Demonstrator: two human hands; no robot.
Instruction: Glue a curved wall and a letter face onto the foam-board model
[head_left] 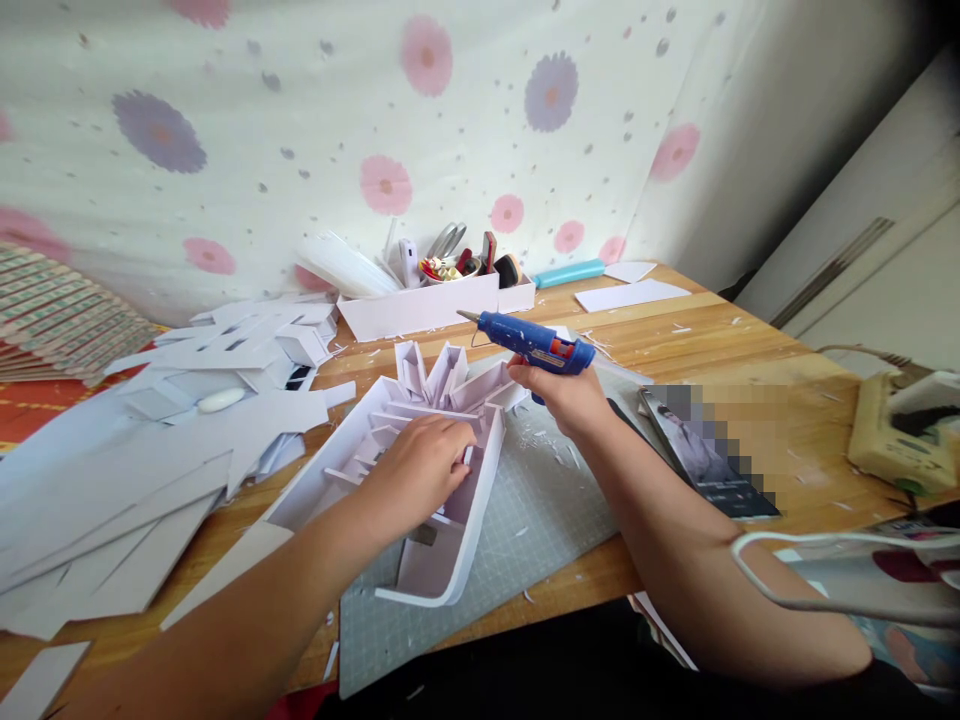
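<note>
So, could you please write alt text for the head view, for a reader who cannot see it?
The right hand holds a blue glue gun while the left hand is inside a white tray with dividers, partly over a grey mat. White sheets lie heaped at left; a filled box stands behind.

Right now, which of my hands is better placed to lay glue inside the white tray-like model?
Your right, I'd say: the right hand grips the blue glue gun, raised, its nozzle pointing left. The left hand reaches into the white model, so it looks better suited to steadying it.
</note>
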